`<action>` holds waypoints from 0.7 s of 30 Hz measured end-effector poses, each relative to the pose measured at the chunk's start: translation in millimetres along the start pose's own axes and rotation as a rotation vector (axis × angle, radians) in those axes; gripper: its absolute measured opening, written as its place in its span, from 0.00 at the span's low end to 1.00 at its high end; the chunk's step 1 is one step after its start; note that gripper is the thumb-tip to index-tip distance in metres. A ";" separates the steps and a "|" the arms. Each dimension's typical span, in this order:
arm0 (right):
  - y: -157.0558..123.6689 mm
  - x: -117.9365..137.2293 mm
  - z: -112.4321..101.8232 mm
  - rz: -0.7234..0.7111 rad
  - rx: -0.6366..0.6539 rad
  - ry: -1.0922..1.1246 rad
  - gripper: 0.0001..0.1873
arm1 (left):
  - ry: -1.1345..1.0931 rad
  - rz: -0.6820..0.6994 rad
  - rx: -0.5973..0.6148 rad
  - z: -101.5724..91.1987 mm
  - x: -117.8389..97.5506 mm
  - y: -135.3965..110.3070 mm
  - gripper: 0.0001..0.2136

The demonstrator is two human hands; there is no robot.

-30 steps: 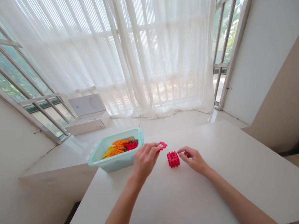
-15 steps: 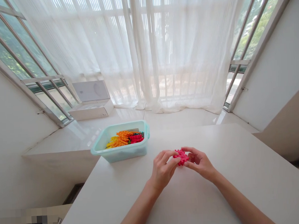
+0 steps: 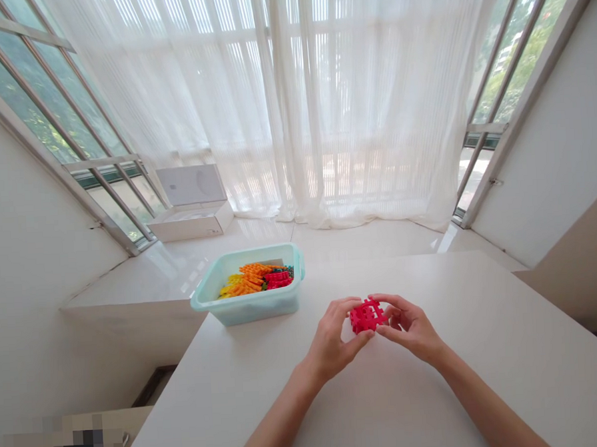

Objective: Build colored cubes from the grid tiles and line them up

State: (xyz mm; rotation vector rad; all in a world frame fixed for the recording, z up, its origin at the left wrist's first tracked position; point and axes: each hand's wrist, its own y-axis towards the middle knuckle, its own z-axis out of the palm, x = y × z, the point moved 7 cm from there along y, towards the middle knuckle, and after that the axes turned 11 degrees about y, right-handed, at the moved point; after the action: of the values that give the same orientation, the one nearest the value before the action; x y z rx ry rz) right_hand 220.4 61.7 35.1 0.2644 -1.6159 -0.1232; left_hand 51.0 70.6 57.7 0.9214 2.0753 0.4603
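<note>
Between my two hands is a small red block assembly [image 3: 367,315], built of notched, interlocking plastic pieces with open gaps in them. My left hand [image 3: 334,338] grips its left side, the fingers at the back and the thumb along the front edge. On the right side, my right hand [image 3: 408,326] pinches it between thumb and forefinger, the other fingers curled. The assembly is just above or on the white table; I cannot tell which.
A light-blue plastic tub [image 3: 256,312] with orange, yellow, red and teal pieces [image 3: 254,279] stands left of my hands, near the table's edge. Behind it, on the sill, sits an open white box [image 3: 193,219]. A sheer curtain [image 3: 293,117] hangs at the back.
The red block assembly has turned, so its open, hollow side shows now. My left thumb has moved from its top to its lower front edge. The whole view has shifted slightly.
</note>
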 end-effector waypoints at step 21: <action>2.4 -6.9 -1.7 -0.158 -0.055 -0.299 0.21 | 0.001 -0.137 0.068 12.9 27.1 -3.0 0.23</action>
State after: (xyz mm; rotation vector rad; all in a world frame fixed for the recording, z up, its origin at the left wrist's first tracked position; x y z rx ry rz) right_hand 222.1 65.8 29.1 0.3434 -1.8832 -0.3410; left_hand 48.7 88.9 33.8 0.8113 2.1502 0.3192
